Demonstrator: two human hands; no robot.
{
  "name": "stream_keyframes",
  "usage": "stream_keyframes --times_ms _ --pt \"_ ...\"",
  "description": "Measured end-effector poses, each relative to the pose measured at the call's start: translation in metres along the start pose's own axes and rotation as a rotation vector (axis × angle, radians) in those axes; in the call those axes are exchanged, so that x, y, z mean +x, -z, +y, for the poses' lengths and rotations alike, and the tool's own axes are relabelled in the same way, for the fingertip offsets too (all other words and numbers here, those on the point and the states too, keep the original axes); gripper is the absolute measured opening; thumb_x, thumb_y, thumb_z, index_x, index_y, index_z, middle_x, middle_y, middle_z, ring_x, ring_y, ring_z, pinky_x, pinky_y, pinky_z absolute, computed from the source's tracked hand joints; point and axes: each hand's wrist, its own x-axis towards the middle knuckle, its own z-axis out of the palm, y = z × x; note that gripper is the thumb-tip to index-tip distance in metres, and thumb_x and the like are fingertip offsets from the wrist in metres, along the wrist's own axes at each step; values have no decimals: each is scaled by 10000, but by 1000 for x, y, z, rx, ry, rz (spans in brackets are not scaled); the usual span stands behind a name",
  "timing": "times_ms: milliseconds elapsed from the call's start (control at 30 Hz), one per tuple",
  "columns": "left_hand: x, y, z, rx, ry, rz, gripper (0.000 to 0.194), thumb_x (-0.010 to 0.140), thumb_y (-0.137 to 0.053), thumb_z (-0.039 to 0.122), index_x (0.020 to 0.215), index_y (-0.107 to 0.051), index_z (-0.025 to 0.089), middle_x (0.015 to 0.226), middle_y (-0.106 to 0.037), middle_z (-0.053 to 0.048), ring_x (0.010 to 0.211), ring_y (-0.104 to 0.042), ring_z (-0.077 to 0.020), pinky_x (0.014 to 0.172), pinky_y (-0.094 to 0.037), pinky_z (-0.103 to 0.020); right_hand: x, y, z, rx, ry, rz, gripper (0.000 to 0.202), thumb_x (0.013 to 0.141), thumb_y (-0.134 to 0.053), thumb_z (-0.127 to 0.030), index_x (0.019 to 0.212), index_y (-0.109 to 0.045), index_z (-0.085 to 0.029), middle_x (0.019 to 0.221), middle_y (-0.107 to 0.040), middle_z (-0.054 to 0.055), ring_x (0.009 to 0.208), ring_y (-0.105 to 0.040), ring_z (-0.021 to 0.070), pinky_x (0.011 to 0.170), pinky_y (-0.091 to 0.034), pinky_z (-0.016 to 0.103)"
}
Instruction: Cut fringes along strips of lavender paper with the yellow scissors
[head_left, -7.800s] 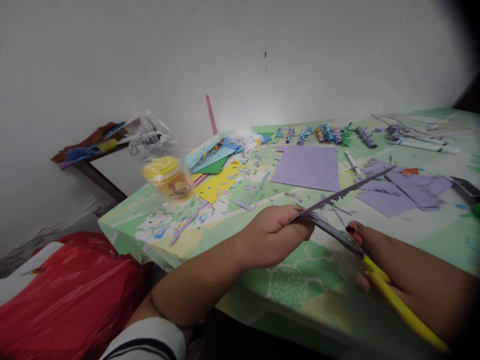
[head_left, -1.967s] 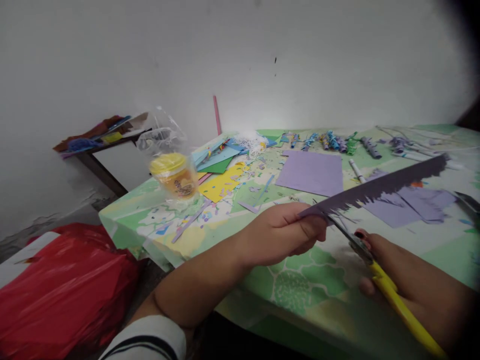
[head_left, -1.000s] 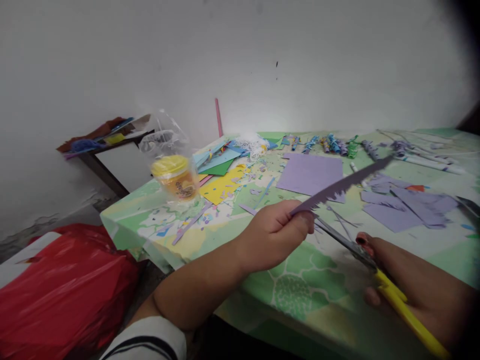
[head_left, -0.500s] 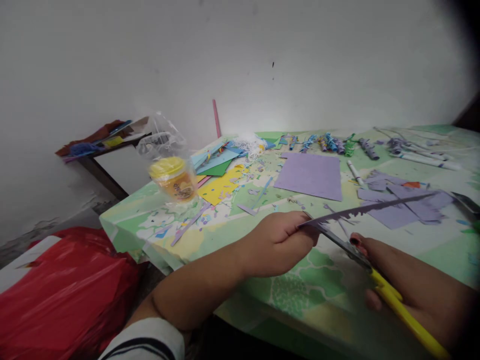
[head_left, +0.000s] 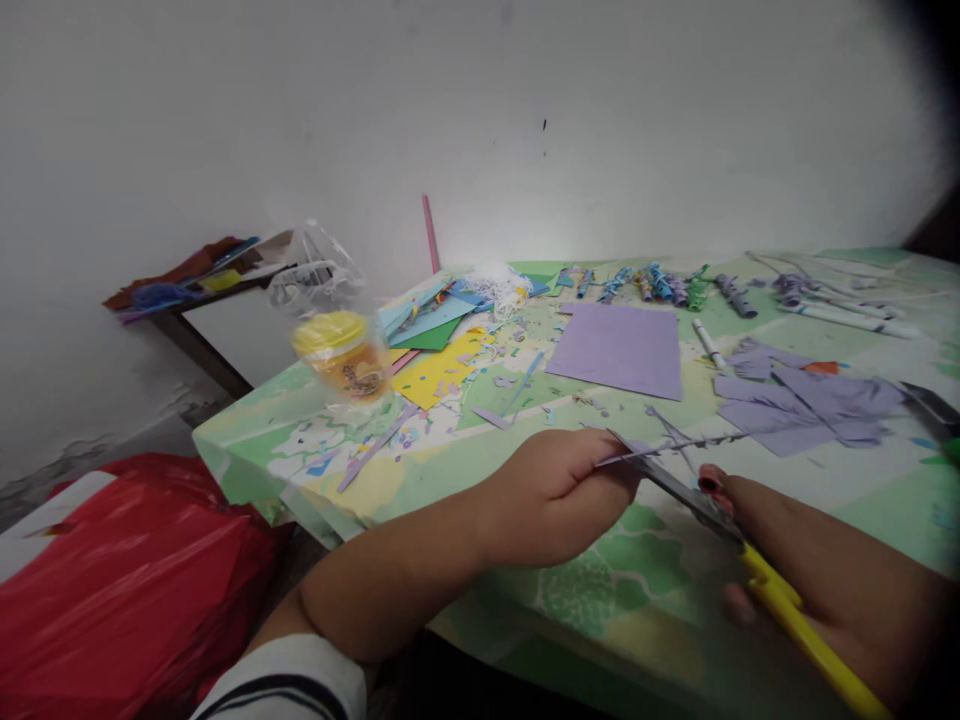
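Observation:
My left hand (head_left: 566,495) is closed, pinching one end of a narrow purple paper strip (head_left: 720,439) between thumb and fingers. The strip extends to the right, seen almost edge-on, with small cuts along its edge. In my right hand (head_left: 802,530) is a pair of scissors with a yellow handle (head_left: 814,635). Its metal blades (head_left: 679,492) point up and left, their tips by the strip just beside my left fingers. Much of my right hand's grip lies behind the handle. Beyond the hands, a purple paper sheet (head_left: 619,350) lies flat on the table.
Purple fringed pieces (head_left: 795,415) lie at right, near a white marker (head_left: 709,344). Curled paper rolls (head_left: 660,285) line the back. Coloured sheets (head_left: 435,372) and scraps spread leftward. A yellow-lidded cup (head_left: 341,355) in clear plastic stands near the left edge, above a red bag (head_left: 150,590).
The paper strip's right part has dropped and turned more edge-on. My left hand has shifted slightly downward; the scissors remain almost in place.

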Motion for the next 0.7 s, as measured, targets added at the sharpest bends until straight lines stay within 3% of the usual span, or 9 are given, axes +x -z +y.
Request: stream_keyframes --times_ms 100,367,567,700 --pt "0 0 0 13 -12 22 185 820 -396 198 637 -418 180 588 -419 43 553 -391 -76 561 -335 -225 0 -1 5 -56 42 -65 473 776 -457 -565 1163 -527 -302 1140 -656 99 1011 -630 331 850 -522 486" --pt "0 0 0 77 -11 26 155 794 -399 187 640 -416 183 603 -441 33 567 -409 -88 567 -334 -235 -6 -1 6 -89 94 -34 540 788 -458 -517 1258 -498 -256 1186 -655 116 1115 -598 346 894 -517 466" --pt "0 -2 -1 58 -18 34 149 788 -396 187 639 -412 185 588 -432 38 552 -404 -85 560 -334 -231 -7 -6 9 -141 131 16 554 802 -448 -499 1284 -484 -227 1181 -673 127 1043 -648 333 786 -575 419" --pt "0 -2 0 72 -17 34 153 784 -392 187 631 -400 187 592 -431 38 550 -402 -84 562 -332 -230 -6 -7 9 -194 156 11 553 837 -395 -489 1301 -447 -192 1214 -651 163 1053 -646 333 796 -571 432"
